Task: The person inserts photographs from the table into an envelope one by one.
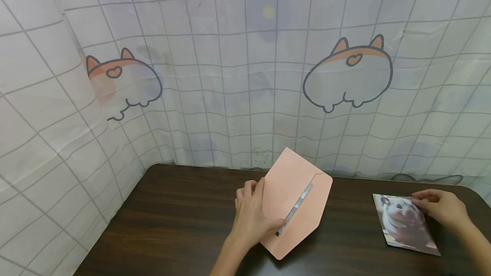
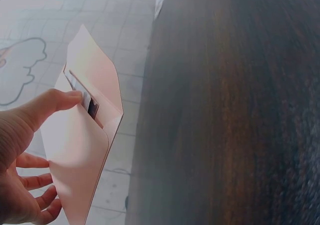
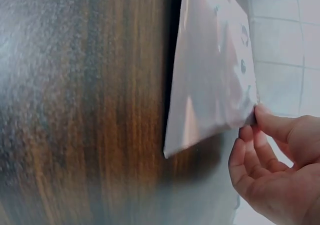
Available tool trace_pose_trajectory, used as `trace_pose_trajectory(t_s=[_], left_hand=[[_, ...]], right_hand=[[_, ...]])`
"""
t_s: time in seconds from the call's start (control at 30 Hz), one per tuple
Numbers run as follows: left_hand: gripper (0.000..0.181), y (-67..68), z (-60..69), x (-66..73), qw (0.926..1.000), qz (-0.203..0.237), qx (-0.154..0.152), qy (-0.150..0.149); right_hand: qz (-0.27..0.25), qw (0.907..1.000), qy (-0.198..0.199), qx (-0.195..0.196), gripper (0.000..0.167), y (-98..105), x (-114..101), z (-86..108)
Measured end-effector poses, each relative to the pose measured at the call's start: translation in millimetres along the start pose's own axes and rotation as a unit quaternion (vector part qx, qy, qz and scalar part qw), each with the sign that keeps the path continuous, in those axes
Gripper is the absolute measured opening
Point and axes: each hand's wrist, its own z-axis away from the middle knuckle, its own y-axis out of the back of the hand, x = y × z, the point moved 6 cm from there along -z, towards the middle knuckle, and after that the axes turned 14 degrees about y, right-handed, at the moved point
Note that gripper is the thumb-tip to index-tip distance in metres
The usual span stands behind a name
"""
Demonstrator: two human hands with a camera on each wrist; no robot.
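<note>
In the head view my left hand (image 1: 248, 213) holds a pale pink envelope (image 1: 285, 173) tilted above the table. The envelope's flap is open, and a narrow strip of a card (image 1: 301, 199) shows in its slot. My left thumb (image 2: 67, 100) presses at that slot in the left wrist view, with the other fingers behind the envelope. On the right, my right hand (image 1: 446, 208) pinches the upper right corner of a hamster photo (image 1: 404, 227) between thumb and fingers. The photo (image 3: 210, 75) looks slightly raised, with a dark shadow under its edge in the right wrist view.
A dark wood-grain table (image 1: 168, 208) with rounded back corners lies under both hands. Behind it and along the left hangs a white gridded curtain (image 1: 230, 76) printed with cartoon animal rears; it meets the table's back edge.
</note>
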Motion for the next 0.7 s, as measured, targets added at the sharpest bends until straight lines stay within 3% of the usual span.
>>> trace_pose_trajectory(t_s=[0.7], left_hand=[[0.104, -0.2, -0.6, -2.8, 0.9999, -0.005, 0.012, -0.002]], right_hand=[[-0.053, 0.9975, 0.015, -0.045, 0.029, 2.0, -14.0, -4.0]])
